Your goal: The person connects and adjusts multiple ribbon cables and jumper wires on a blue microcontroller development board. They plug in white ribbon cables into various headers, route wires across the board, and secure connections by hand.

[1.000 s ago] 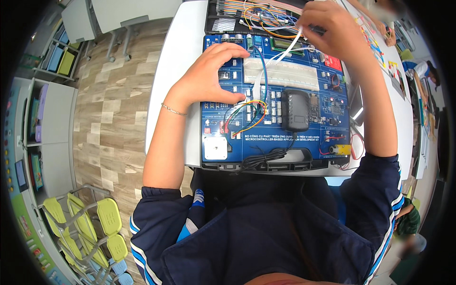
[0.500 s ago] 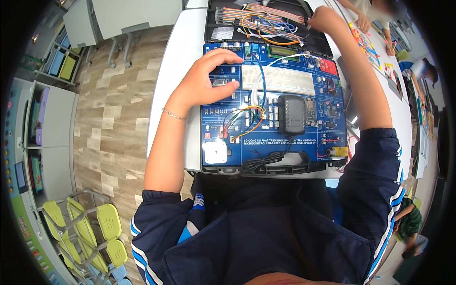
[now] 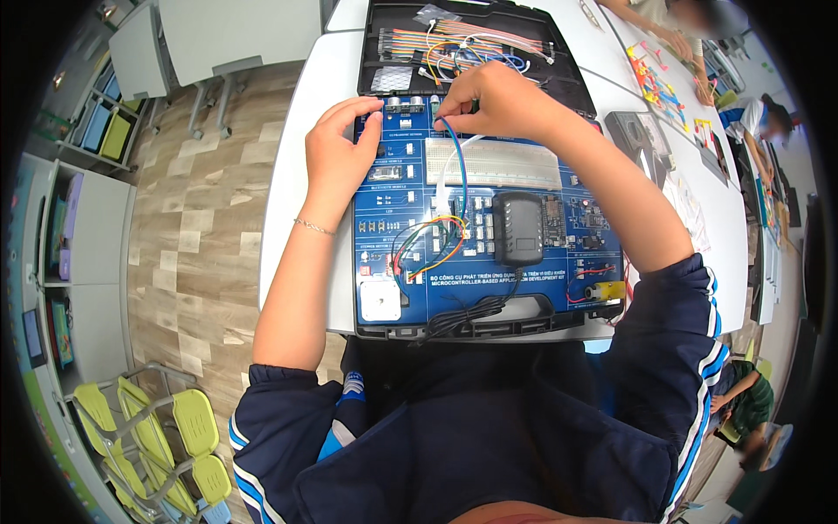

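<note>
A blue electronics training board [image 3: 515, 301] lies in the lower half of an open black case. My right hand [image 3: 497, 100] is at its far edge, with thumb and fingers pinched on the end of a blue cable [image 3: 463, 166] beside a small module. That cable's plug is hidden by the fingertips. At the board's far left corner rests my left hand [image 3: 340, 148], fingers stretched out, their tips beside the ultrasonic sensor [image 3: 404, 106]. A white breadboard [image 3: 493, 163] sits below my right wrist. Colored jumper wires [image 3: 428, 244] loop over the lower left, next to a black power adapter [image 3: 518, 229].
The case lid [image 3: 567, 79] holds ribbon wires [image 3: 419, 44] and loose cables. On the white table [image 3: 297, 175], a grey device [image 3: 633, 135] stands at the right, with colorful parts [image 3: 655, 83] beyond. Other people work along the right side. Green chairs [image 3: 157, 428] stand at the lower left.
My right hand has moved left and nearer, from the lid's wires to the blue cable's end. My left hand has shifted left, off the board's middle to its corner.
</note>
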Demonstrator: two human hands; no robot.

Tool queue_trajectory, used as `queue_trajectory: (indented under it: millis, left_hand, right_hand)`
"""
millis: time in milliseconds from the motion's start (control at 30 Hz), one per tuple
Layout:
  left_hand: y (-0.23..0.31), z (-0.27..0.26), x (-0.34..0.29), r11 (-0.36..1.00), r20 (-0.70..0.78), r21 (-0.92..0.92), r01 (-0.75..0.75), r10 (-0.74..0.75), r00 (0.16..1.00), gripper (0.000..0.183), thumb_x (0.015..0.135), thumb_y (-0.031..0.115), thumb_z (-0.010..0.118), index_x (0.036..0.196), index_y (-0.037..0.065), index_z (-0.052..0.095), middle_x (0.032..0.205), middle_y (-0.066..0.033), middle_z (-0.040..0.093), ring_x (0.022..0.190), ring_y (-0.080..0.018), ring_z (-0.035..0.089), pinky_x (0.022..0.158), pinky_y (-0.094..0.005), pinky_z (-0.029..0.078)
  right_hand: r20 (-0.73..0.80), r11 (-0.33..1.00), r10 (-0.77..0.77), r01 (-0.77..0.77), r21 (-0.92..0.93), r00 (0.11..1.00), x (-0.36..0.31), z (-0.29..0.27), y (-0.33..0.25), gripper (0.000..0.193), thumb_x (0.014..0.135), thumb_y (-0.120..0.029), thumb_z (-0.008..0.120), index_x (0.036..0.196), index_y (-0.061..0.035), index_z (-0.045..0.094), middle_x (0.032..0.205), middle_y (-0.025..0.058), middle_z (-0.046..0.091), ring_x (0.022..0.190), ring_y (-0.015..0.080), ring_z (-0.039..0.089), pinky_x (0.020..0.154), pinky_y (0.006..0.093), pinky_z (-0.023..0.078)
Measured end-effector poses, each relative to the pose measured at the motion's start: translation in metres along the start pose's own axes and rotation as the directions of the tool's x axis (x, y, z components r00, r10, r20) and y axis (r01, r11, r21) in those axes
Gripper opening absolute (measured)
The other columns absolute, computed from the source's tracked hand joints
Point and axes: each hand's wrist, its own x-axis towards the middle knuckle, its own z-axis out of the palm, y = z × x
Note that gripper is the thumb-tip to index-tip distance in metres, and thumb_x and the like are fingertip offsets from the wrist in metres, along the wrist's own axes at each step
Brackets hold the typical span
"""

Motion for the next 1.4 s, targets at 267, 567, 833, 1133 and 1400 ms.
queue_trajectory:
  millis: [267, 567, 833, 1133, 1400]
  left_hand:
    - [0.0, 0.005, 0.0, 0.999, -0.039, 0.049, -0.017, 0.019, 0.999, 0.018, 0.088, 0.015, 0.074, 0.102, 0.006, 0.079, 0.111, -0.0114, 0.076, 0.106, -0.0253, 0.072, 0.095, -0.0343, 0.055]
    - [-0.004, 0.007, 0.0, 1.0, -0.027, 0.025, -0.016, 0.017, 0.999, 0.018, 0.088, 0.015, 0.074, 0.102, 0.006, 0.079, 0.111, -0.0114, 0.076, 0.105, -0.0252, 0.072, 0.095, -0.0339, 0.055]
    - [-0.01, 0.002, 0.001, 0.999, 0.047, 0.035, -0.006, 0.004, 0.999, 0.022, 0.092, 0.014, 0.074, 0.111, 0.005, 0.077, 0.121, -0.0118, 0.072, 0.113, -0.0213, 0.069, 0.099, -0.0334, 0.055]
    - [-0.009, 0.001, 0.002, 1.0, 0.066, 0.027, -0.007, 0.005, 0.998, 0.022, 0.093, 0.015, 0.074, 0.112, 0.006, 0.077, 0.123, -0.0108, 0.071, 0.114, -0.0203, 0.068, 0.099, -0.0346, 0.056]
    - [-0.014, 0.007, 0.001, 0.997, 0.001, -0.074, 0.004, -0.004, 1.0, 0.021, 0.089, 0.02, 0.076, 0.105, 0.008, 0.079, 0.115, -0.0089, 0.075, 0.099, -0.019, 0.071, 0.083, -0.0292, 0.056]
  right_hand:
    - [-0.079, 0.929, -0.318, 0.294, -0.223, 0.945, 0.01, 0.006, -0.002, 0.009, 0.08, -0.017, 0.075, 0.078, -0.008, 0.074, 0.076, 0.0072, 0.071, 0.073, 0.0234, 0.071, 0.065, 0.0368, 0.055]
    - [-0.213, 0.896, -0.385, 0.308, -0.319, 0.898, -0.023, -0.041, -0.012, 0.011, 0.077, -0.009, 0.074, 0.085, -0.0067, 0.068, 0.086, 0.0068, 0.07, 0.087, 0.0282, 0.068, 0.078, 0.0382, 0.054]
    - [0.076, 0.953, -0.171, 0.185, -0.242, 0.982, -0.08, -0.025, -0.075, 0.023, 0.075, -0.01, 0.072, 0.096, -0.0086, 0.064, 0.082, 0.0076, 0.066, 0.083, 0.029, 0.064, 0.084, 0.0402, 0.047]
    - [-0.002, 0.917, -0.352, 0.344, -0.202, 0.936, -0.092, 0.005, -0.097, 0.023, 0.074, -0.016, 0.082, 0.094, -0.0085, 0.074, 0.08, 0.002, 0.064, 0.077, 0.0208, 0.062, 0.076, 0.0349, 0.046]
    - [0.006, 0.909, -0.336, 0.326, -0.26, 0.942, -0.093, 0.017, -0.104, 0.018, 0.074, -0.01, 0.078, 0.091, -0.007, 0.074, 0.083, 0.0015, 0.062, 0.079, 0.0198, 0.061, 0.074, 0.0355, 0.045]
